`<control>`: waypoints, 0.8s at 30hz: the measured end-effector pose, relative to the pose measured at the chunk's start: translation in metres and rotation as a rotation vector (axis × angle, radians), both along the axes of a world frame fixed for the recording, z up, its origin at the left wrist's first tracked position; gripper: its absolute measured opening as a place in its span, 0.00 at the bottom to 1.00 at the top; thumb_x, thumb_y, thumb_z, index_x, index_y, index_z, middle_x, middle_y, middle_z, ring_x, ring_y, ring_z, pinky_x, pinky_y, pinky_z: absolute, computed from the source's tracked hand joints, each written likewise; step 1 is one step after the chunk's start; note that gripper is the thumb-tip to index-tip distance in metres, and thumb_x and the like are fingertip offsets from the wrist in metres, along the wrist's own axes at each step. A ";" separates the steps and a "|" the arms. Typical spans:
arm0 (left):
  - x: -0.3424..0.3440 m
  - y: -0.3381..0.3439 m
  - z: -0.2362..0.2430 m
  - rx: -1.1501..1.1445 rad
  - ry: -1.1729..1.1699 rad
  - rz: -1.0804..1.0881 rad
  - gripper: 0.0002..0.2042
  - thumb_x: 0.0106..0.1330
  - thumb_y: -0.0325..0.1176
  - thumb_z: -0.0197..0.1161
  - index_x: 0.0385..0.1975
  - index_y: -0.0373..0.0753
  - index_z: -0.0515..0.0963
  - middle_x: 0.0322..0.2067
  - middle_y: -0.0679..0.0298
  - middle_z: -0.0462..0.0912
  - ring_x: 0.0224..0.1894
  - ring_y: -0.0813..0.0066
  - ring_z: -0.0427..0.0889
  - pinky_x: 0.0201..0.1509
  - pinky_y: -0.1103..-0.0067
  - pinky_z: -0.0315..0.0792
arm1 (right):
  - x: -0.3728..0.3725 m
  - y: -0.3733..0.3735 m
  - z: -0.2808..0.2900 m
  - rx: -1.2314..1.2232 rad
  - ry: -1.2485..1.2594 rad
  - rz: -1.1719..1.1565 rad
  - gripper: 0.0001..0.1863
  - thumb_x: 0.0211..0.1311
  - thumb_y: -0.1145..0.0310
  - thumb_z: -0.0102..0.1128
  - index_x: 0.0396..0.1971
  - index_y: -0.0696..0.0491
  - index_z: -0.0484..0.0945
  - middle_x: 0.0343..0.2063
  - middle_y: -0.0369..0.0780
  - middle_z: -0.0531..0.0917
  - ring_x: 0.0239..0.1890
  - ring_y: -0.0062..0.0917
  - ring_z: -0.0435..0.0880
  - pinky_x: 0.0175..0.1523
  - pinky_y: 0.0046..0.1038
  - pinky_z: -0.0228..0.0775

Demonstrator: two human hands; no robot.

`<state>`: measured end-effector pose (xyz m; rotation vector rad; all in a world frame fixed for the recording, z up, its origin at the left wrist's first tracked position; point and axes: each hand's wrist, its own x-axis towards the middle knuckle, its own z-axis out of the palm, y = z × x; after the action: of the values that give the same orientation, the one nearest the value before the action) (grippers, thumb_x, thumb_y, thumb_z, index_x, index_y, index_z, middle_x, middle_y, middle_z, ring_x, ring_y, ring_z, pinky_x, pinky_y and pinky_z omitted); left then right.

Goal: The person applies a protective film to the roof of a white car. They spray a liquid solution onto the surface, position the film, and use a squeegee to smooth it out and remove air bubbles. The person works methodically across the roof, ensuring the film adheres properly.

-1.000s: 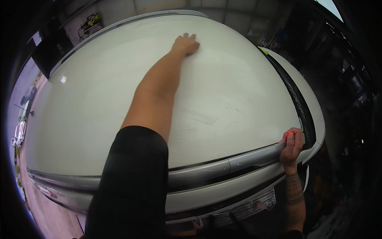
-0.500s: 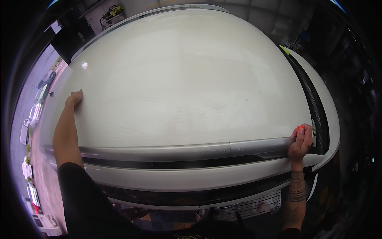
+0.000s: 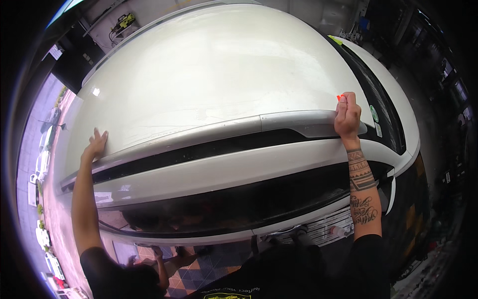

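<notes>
Rested the left hand (image 3: 95,144), with fingers apart, on the white car roof (image 3: 199,74) near the silver rail (image 3: 224,128); pinched 1 small orange piece (image 3: 340,98) in the right hand (image 3: 347,115) by that rail. Probably needed light, even pressure.

your far left: parked vehicles (image 3: 43,237) outdoors. ahead-left: yellow-green machine (image 3: 123,21). below you: patterned floor (image 3: 219,262), slatted platform (image 3: 318,228).
</notes>
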<state>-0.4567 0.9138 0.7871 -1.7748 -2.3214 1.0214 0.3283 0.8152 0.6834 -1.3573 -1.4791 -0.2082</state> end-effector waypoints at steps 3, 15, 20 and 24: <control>-0.013 -0.024 -0.005 0.280 -0.191 0.368 0.43 0.70 0.60 0.32 0.67 0.21 0.38 0.66 0.32 0.49 0.69 0.40 0.50 0.73 0.62 0.45 | -0.007 -0.004 0.000 -0.010 -0.003 -0.020 0.08 0.67 0.70 0.44 0.33 0.57 0.71 0.17 0.48 0.78 0.20 0.44 0.79 0.26 0.39 0.70; 0.460 -0.014 -0.031 0.218 -0.629 -0.806 0.26 0.65 0.33 0.43 0.66 0.47 0.64 0.68 0.51 0.56 0.71 0.46 0.52 0.73 0.57 0.48 | -0.029 0.008 0.016 -0.293 0.046 0.231 0.12 0.61 0.63 0.54 0.31 0.56 0.81 0.27 0.47 0.83 0.34 0.35 0.82 0.42 0.30 0.71; 0.323 -0.060 -0.045 0.616 -0.706 -0.629 0.19 0.69 0.39 0.43 0.51 0.45 0.79 0.61 0.57 0.70 0.62 0.57 0.69 0.64 0.68 0.63 | 0.006 0.010 -0.011 -0.438 0.193 0.294 0.10 0.59 0.67 0.57 0.33 0.58 0.83 0.30 0.44 0.84 0.34 0.30 0.81 0.42 0.28 0.71; 0.288 -0.114 -0.059 1.081 -0.628 -0.569 0.19 0.68 0.43 0.45 0.48 0.45 0.81 0.49 0.58 0.81 0.51 0.55 0.79 0.53 0.67 0.72 | 0.039 0.004 -0.047 -0.078 0.212 0.092 0.07 0.57 0.74 0.62 0.34 0.59 0.84 0.29 0.43 0.84 0.31 0.29 0.82 0.39 0.25 0.71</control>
<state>-0.1684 0.8003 0.7280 -2.0544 -1.7028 -0.8262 0.3673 0.8197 0.6361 -1.3263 -1.3784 0.0524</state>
